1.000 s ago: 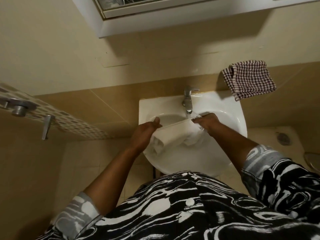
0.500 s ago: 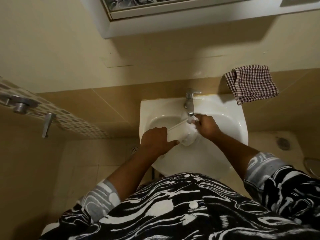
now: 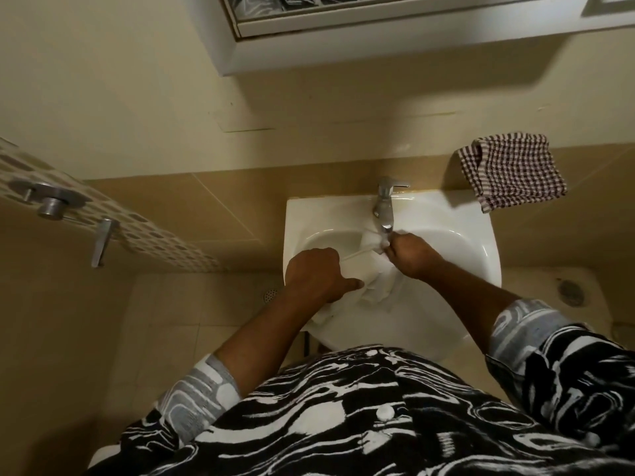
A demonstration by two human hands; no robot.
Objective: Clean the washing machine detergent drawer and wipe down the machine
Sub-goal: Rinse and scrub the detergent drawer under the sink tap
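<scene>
A white cloth (image 3: 372, 276) hangs bunched over the bowl of a white sink (image 3: 457, 231), its top edge stretched under the metal tap (image 3: 385, 209). My left hand (image 3: 318, 274) grips the cloth's left end above the sink's left rim. My right hand (image 3: 410, 254) pinches the other end right below the tap's spout. Part of the cloth droops past my left wrist toward the sink's front rim. Whether water runs from the tap is too blurred to tell. No washing machine or detergent drawer is in view.
A brown-and-white checked towel (image 3: 512, 171) hangs on the wall at the sink's upper right. A mirrored cabinet (image 3: 343, 32) juts out above. A metal shower fitting (image 3: 51, 202) and lever (image 3: 101, 240) sit on the left wall. Floor drains (image 3: 269, 295) lie on beige tiles.
My hands have come closer together, bunching the cloth. The left hand moved right and down over the sink's rim, and the right hand lifted its end of the cloth up under the spout.
</scene>
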